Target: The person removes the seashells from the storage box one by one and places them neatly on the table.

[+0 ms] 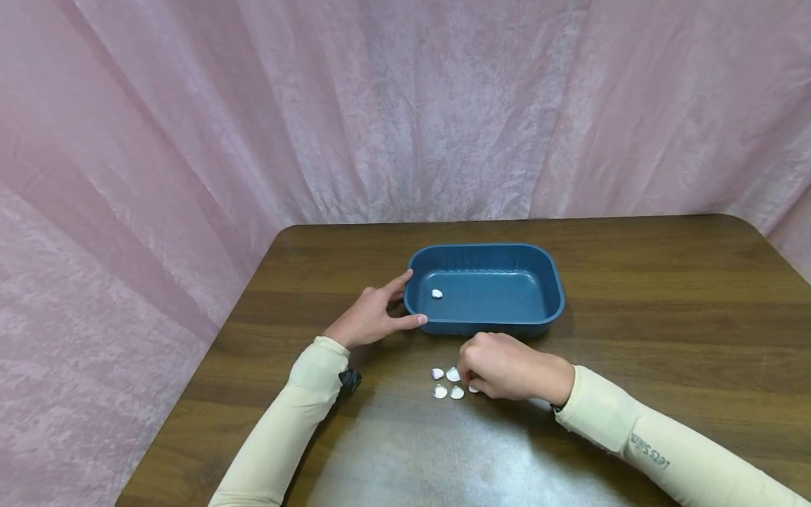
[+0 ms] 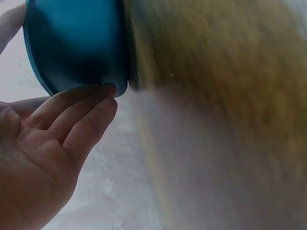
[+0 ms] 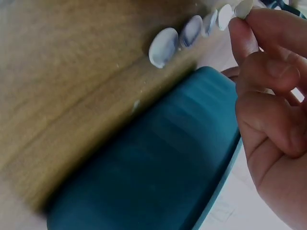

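Observation:
A blue plastic tub (image 1: pixel 484 327) stands on the wooden table, with one white seashell (image 1: pixel 437 293) lying inside near its left end. My left hand (image 1: pixel 370 315) spans that end from outside, thumb on the near rim and index finger at the far left corner. In the left wrist view, extended fingers (image 2: pixel 88 112) rest against the tub's outer wall. In front of the tub, my right hand (image 1: pixel 503 366) pinches a seashell (image 3: pixel 243 8) between thumb and index fingertips, its other fingers curled. Several more seashells (image 1: pixel 440 391) lie in a small cluster beside it.
The brown wooden table (image 1: pixel 665 317) extends to both sides of the tub. Behind it hangs a pink velvety curtain (image 1: pixel 412 113), which also runs down the left side.

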Demonstrator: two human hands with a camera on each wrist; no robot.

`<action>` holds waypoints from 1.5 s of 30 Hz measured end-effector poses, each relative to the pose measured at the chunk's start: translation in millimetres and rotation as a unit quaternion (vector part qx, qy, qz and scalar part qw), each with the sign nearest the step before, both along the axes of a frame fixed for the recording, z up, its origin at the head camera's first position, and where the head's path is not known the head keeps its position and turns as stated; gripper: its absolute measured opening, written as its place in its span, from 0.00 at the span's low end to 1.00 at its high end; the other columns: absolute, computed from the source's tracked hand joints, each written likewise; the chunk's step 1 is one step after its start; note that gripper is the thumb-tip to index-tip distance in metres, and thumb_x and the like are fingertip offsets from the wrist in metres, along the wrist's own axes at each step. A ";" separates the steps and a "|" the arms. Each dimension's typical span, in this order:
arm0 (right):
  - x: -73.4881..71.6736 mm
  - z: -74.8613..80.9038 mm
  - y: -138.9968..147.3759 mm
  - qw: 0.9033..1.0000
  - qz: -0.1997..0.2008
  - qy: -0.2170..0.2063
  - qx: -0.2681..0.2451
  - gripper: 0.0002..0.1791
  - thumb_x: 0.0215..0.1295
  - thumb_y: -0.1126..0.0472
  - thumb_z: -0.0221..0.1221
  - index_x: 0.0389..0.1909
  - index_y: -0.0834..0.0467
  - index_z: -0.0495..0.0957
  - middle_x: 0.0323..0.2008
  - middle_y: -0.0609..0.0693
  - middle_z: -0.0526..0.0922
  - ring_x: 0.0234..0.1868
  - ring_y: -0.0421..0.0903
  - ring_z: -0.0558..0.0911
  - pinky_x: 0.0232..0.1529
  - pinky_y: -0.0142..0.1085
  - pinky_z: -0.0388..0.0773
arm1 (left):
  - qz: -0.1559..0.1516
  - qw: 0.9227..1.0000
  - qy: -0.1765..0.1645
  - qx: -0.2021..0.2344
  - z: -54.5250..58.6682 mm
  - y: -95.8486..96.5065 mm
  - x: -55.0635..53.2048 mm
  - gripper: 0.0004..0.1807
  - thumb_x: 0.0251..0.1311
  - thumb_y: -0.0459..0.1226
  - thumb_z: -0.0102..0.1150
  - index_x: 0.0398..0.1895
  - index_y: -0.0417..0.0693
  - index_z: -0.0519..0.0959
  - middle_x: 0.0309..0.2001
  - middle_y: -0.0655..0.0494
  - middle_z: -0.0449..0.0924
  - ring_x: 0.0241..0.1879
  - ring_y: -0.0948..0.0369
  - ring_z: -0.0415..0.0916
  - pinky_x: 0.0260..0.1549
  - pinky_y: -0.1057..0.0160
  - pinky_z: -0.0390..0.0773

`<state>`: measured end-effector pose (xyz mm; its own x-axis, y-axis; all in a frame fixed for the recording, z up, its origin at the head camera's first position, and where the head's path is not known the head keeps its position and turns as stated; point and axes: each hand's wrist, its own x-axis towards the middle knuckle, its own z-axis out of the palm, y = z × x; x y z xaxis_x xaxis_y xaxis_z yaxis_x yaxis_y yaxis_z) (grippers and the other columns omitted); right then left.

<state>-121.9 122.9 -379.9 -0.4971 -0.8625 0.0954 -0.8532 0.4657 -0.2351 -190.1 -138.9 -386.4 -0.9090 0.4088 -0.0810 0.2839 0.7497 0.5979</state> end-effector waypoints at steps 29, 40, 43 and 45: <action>6.5 -9.2 -1.9 0.999 0.000 0.033 0.011 0.14 0.51 0.68 0.68 0.17 0.47 0.78 0.19 0.36 0.77 0.21 0.31 0.73 0.22 0.28 0.72 | 0.000 1.000 -0.002 0.000 0.4 -0.3 1.2 0.55 0.56 0.64 0.65 0.81 0.58 0.50 0.70 0.48 0.73 0.71 0.57 0.71 0.70 0.51 0.71; -2.1 4.6 -0.1 1.000 0.008 0.028 0.012 0.10 0.55 0.68 0.67 0.22 0.49 0.81 0.23 0.38 0.80 0.24 0.31 0.74 0.26 0.28 0.74 | -0.004 1.000 -0.001 0.006 -0.6 0.1 -0.4 0.56 0.56 0.64 0.65 0.81 0.56 0.50 0.70 0.49 0.73 0.70 0.57 0.72 0.69 0.51 0.72; -5.5 11.5 0.2 1.000 0.005 0.018 0.014 0.09 0.56 0.67 0.67 0.24 0.50 0.82 0.23 0.38 0.80 0.25 0.31 0.74 0.26 0.27 0.74 | -0.006 1.000 0.003 0.008 -1.2 0.0 -0.8 0.55 0.56 0.64 0.65 0.81 0.55 0.51 0.69 0.50 0.74 0.70 0.58 0.71 0.70 0.51 0.71; -8.1 16.6 0.4 1.000 0.004 0.012 0.013 0.09 0.58 0.67 0.67 0.23 0.50 0.82 0.22 0.38 0.80 0.24 0.31 0.73 0.26 0.26 0.73 | -0.008 1.000 0.005 0.008 -1.5 0.1 -0.9 0.55 0.56 0.64 0.65 0.81 0.55 0.51 0.69 0.50 0.74 0.70 0.59 0.71 0.70 0.51 0.70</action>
